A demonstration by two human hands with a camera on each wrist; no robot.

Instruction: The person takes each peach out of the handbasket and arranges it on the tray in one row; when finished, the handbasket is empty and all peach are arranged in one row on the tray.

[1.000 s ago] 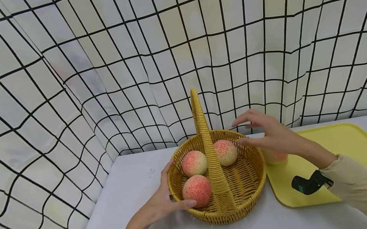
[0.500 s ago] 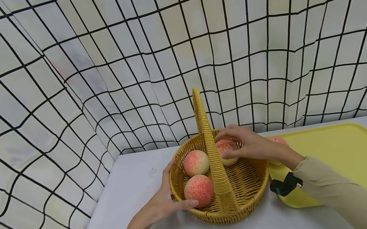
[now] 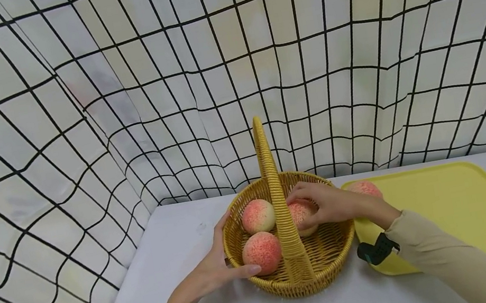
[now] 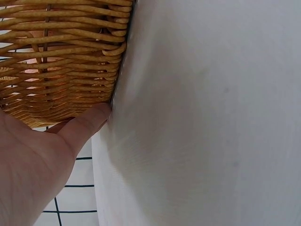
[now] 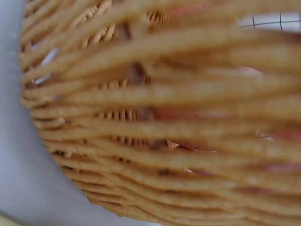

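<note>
A yellow-brown wicker basket (image 3: 301,287) with a tall arched handle stands on the white table. Left of the handle lie two pink-and-cream peaches, a rear one (image 3: 257,216) and a front one (image 3: 261,253). My left hand (image 3: 213,263) rests spread against the basket's left side, thumb straight across the rim; in the left wrist view a finger (image 4: 87,122) presses low on the wickerwork. Right of the handle, my right hand (image 3: 326,202) reaches inside and holds a third peach (image 3: 301,212) between thumb and fingers. Blurred wicker fills most of the right wrist view.
A yellow tray (image 3: 456,212) lies to the right, with another peach (image 3: 365,188) at its left rear corner, partly behind my right forearm. White walls with black grid lines (image 3: 280,86) rise behind the table and along its left.
My right hand has moved left from above the basket's right rim down into it and taken hold of the peach there, which has shifted slightly nearer. My left hand has stayed put.
</note>
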